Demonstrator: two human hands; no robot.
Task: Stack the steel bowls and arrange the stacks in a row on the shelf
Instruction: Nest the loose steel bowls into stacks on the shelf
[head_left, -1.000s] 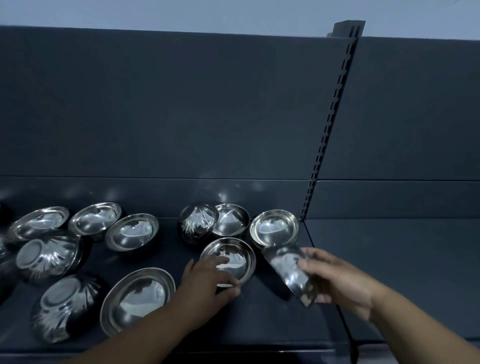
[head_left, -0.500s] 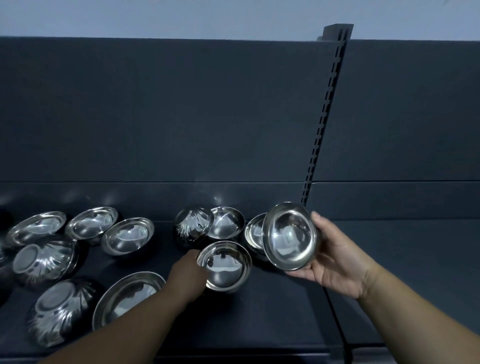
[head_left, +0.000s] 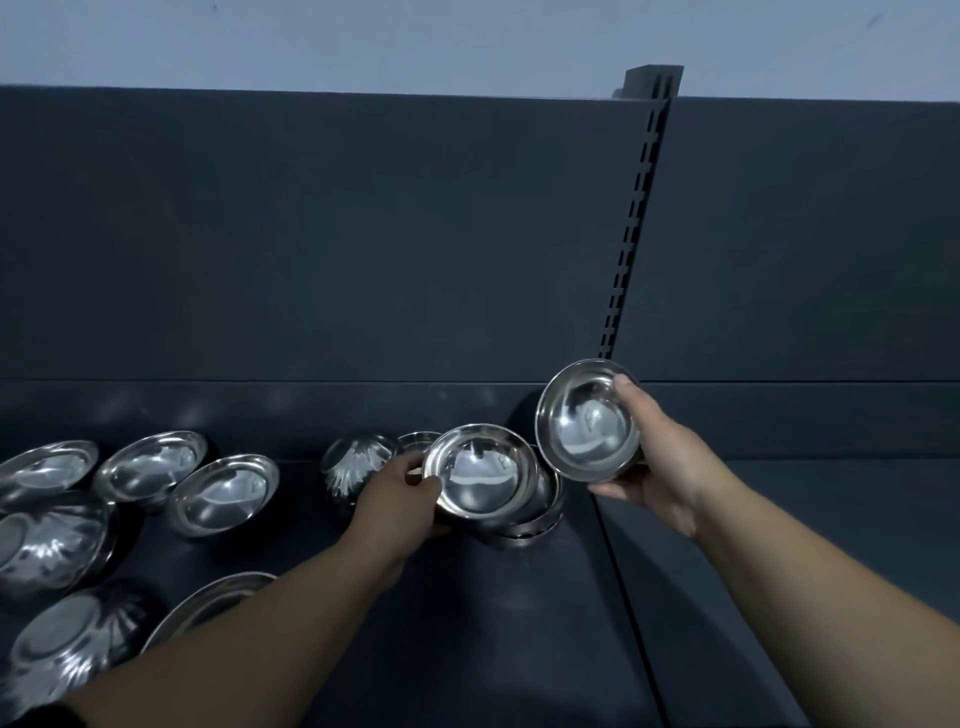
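Left hand (head_left: 400, 493) grips bowl (head_left: 480, 470) | right hand (head_left: 660, 457) grips second bowl (head_left: 587, 421)

Dark back panel (head_left: 363, 234), pale wall (head_left: 311, 41)

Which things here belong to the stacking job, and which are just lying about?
Job: left hand gripping left bowl; right hand gripping right bowl; stack; loose bowls; shelf.
Lying about: slotted post; back panel; wall.
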